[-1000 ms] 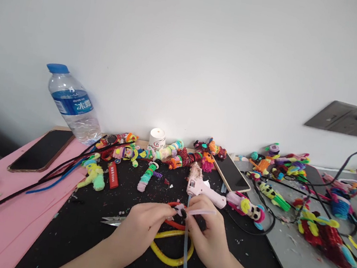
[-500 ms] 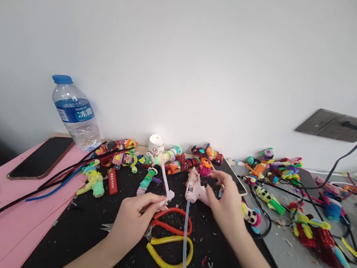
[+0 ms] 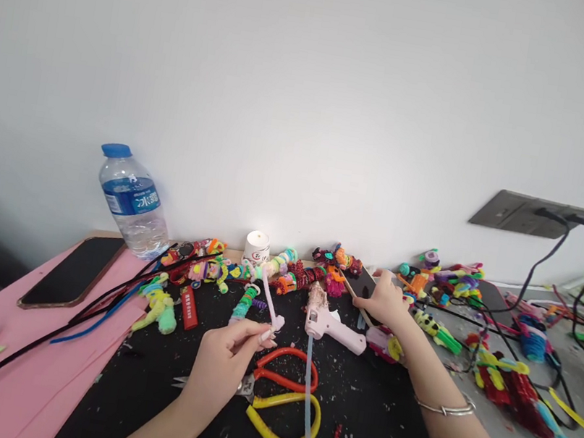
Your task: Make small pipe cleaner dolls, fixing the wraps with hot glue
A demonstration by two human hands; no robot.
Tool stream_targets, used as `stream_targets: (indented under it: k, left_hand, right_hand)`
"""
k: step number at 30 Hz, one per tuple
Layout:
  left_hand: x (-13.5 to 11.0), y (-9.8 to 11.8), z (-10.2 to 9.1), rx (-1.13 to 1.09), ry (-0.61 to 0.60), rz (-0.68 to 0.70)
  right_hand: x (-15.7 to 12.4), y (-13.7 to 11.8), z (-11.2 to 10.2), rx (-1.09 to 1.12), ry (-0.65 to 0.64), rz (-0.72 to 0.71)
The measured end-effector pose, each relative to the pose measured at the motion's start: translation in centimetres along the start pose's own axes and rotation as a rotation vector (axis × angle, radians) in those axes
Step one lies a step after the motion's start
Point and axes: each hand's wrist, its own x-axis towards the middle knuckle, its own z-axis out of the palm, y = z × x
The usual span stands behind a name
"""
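My left hand (image 3: 224, 366) is closed, pinching a pale pink pipe cleaner (image 3: 268, 297) that sticks up and away from my fingers. It hovers over the black mat (image 3: 146, 387), just left of the red and yellow handled scissors (image 3: 282, 400). My right hand (image 3: 384, 300) has reached to the back of the mat and rests its fingers on the phone (image 3: 360, 285) lying there, gripping its edge. A pink glue gun (image 3: 330, 320) with a clear glue stick (image 3: 309, 404) lies between my two hands.
Several colourful pipe-cleaner figures (image 3: 285, 265) line the back of the table. A water bottle (image 3: 133, 202) and a second phone (image 3: 72, 272) on pink paper (image 3: 22, 369) lie at the left. Black cables (image 3: 548, 265) run to a wall socket (image 3: 528, 214) at the right.
My right hand left the pipe cleaner, passed over the glue gun and reached the phone at the back. My left hand kept the pink pipe cleaner. The view tilted upward slightly.
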Motion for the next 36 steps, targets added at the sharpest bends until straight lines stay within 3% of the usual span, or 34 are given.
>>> stream_targets:
  k: [5,9,13,16,24,30,36]
  left_hand:
    - [0.0,0.0,0.0,-0.004,-0.006,-0.003]
    - [-0.1,0.0,0.0,0.001,-0.017,-0.006]
    - [-0.1,-0.1,0.0,0.011,-0.023,-0.004]
    - [-0.1,-0.3,0.0,0.016,-0.024,0.003]
    - [0.0,-0.5,0.0,0.023,-0.011,0.028]
    - [0.0,-0.5,0.0,0.033,-0.010,0.025]
    - [0.0,-0.3,-0.2,0.044,0.020,0.007]
  right_hand:
    - [0.2,0.5,-0.6,-0.011,0.014,-0.044]
    - [1.9,0.8,-2.3,-0.010,0.080,-0.093]
    - [4.0,-0.3,-3.5,0.037,0.076,-0.349]
    - [4.9,-1.7,-3.2,0.047,0.064,-0.532]
    - [6.3,-4.3,-2.3,0.027,0.067,-0.715]
    - [4.4,-7.4,-2.8,0.064,0.137,-0.754]
    - [-1.0,-9.9,-1.7,0.105,0.225,-0.672]
